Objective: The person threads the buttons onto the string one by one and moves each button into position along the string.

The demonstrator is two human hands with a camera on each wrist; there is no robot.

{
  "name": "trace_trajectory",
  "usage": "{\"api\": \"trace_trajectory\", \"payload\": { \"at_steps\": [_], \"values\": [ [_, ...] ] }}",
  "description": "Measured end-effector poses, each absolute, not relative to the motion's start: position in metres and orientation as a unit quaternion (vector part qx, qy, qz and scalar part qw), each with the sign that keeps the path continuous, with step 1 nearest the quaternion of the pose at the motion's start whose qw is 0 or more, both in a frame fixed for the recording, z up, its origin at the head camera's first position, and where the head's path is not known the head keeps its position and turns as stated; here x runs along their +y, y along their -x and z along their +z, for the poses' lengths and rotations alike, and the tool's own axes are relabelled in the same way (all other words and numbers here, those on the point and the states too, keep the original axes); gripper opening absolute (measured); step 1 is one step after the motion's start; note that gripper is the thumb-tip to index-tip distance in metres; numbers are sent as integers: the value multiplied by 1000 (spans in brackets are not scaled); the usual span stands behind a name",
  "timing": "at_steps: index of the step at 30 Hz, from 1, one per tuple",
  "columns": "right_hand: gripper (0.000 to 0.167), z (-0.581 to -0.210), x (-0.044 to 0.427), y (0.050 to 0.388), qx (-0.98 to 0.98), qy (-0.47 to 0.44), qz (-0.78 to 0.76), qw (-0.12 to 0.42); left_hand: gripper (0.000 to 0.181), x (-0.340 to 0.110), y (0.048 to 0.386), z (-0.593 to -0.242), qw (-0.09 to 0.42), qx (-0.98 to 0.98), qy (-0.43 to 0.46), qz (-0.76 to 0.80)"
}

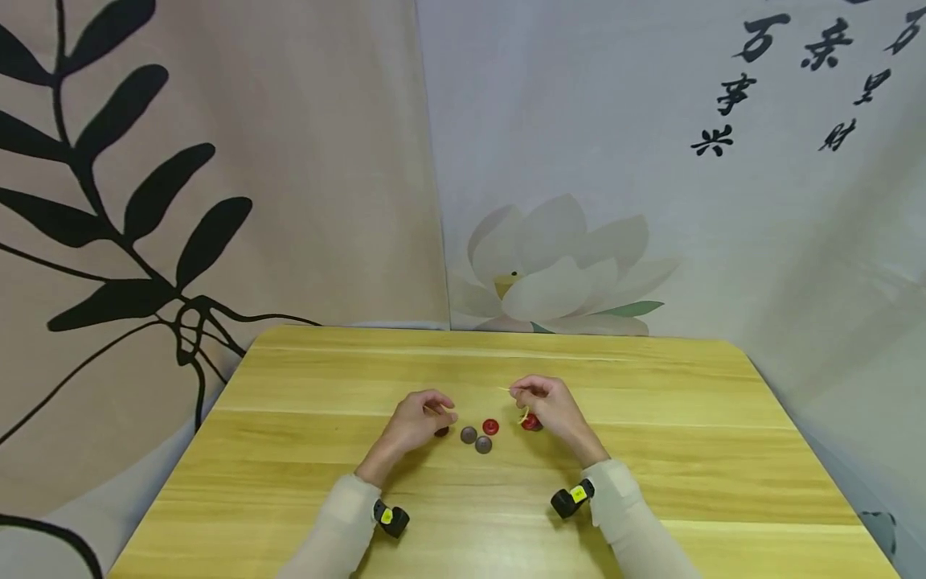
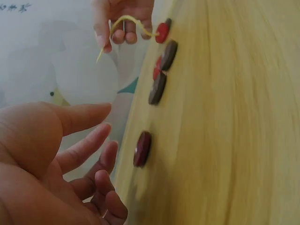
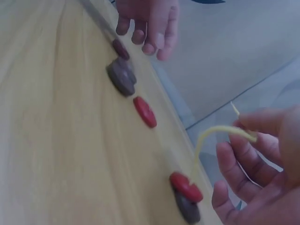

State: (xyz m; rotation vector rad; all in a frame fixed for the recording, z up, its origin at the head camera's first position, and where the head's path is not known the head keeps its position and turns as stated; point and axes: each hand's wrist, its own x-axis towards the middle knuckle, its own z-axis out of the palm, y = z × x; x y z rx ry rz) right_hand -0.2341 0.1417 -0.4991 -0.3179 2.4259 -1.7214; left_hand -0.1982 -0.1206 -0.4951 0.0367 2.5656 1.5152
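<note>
My right hand (image 1: 551, 408) pinches a yellow cord (image 3: 211, 130) between thumb and forefinger, and a short tip of it sticks out past them. The cord's other part runs down to a red button (image 3: 186, 186), which overlaps a dark grey button (image 3: 187, 210) on the table. My left hand (image 1: 419, 420) hovers with fingers loosely bent and nothing between them. Right beside it lies a dark red button (image 2: 142, 149). Between the hands are two grey buttons (image 1: 469, 435) and another red button (image 1: 490, 427), all flat on the wood.
The wooden table (image 1: 687, 450) reaches to its back edge, where a curtain (image 1: 347, 201) with leaf, flower and character prints hangs. Each wrist wears a black camera strap, such as the left one (image 1: 391, 519).
</note>
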Motion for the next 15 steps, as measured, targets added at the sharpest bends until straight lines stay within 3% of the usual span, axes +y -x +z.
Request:
{"api": "trace_trajectory", "payload": {
  "at_steps": [15],
  "values": [
    [18,-519,152,247,791,66,-600,101,21,-145,207,-499,121,871,-17,476]
  ]
}}
